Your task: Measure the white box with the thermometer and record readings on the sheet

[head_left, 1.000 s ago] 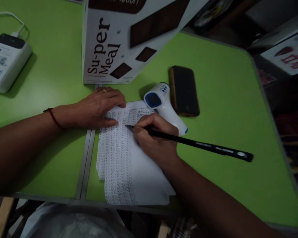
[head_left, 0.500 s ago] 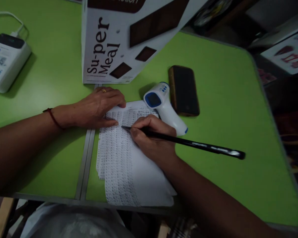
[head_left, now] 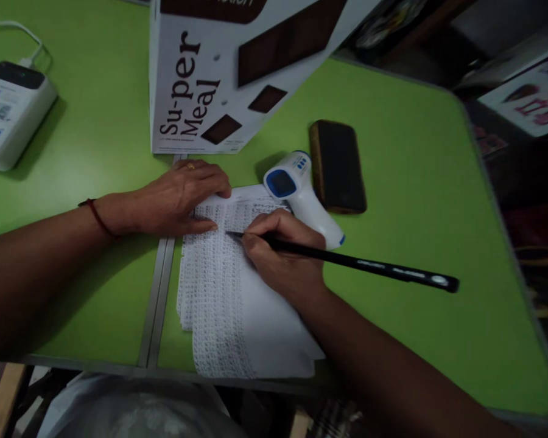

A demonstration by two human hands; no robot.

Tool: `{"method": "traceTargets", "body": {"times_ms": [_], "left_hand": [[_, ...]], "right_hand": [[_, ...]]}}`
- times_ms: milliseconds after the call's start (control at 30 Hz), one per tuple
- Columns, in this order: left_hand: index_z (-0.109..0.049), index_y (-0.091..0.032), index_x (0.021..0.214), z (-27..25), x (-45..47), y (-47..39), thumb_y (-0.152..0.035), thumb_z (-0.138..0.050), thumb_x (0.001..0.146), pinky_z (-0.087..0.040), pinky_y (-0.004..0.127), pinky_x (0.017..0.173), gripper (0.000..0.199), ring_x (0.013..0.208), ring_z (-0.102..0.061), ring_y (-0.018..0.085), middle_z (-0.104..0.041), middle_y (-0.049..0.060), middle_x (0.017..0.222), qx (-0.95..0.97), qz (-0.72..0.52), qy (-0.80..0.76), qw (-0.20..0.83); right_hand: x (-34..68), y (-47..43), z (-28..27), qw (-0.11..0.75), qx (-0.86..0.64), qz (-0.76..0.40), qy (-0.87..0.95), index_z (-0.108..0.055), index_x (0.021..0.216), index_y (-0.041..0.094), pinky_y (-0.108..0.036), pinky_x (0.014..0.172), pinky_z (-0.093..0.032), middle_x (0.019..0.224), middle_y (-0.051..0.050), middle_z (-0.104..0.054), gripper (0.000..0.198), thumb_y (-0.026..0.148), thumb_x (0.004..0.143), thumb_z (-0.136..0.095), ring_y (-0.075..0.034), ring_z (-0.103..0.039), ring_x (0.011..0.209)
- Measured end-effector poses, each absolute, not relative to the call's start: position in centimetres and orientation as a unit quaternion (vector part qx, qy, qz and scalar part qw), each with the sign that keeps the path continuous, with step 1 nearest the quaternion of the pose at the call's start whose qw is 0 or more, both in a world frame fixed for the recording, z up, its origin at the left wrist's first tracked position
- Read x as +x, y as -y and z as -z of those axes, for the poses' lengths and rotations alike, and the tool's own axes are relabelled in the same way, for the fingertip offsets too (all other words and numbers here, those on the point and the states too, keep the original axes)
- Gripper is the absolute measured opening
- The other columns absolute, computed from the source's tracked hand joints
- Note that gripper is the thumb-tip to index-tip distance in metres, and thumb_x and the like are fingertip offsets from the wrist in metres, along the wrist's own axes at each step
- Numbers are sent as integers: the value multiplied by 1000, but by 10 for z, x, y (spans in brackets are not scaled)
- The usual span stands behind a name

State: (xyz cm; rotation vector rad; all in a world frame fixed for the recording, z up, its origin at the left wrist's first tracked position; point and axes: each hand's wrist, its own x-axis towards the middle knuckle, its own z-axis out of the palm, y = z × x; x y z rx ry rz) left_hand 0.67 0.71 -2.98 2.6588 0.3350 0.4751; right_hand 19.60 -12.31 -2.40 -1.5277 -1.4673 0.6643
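Note:
My right hand [head_left: 285, 252] grips a long black pen [head_left: 365, 263], its tip resting on a sheet of paper [head_left: 274, 322]. Dense rows of small handwriting fill the left part of the sheet, and the right part is blank. More written sheets lie beneath it. At the paper's upper left, my left hand [head_left: 182, 198] lies spread, thumb and fingertips on the page, holding nothing. A white and blue infrared thermometer [head_left: 301, 194] lies just beyond my right hand, over the paper's upper right corner. My right hand hides some of the writing.
Behind the paper stands a white "Su-per Meal" box [head_left: 182, 91]. A dark phone [head_left: 338, 167] in a brown case lies beside the thermometer. At far left is a white power bank [head_left: 16, 115] with a cable. The green table [head_left: 429, 201] has a metal seam [head_left: 158, 298].
My right hand and the pen have shifted very slightly to the right, and the pen's rear end has swung a little outward. My left hand stays in place.

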Motion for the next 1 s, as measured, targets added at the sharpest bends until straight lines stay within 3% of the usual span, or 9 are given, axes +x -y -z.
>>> {"method": "traceTargets", "body": {"times_ms": [1000], "left_hand": [[-58, -18, 118, 31, 7, -7, -36, -64, 88, -43, 46, 103, 35, 118, -60, 30, -66, 14, 124, 954, -170, -122, 215]], "right_hand": [[198, 124, 26, 465, -607, -248, 595, -49, 63, 25, -28, 50, -38, 56, 6, -51, 16, 15, 71, -59, -12, -46, 51]]}}
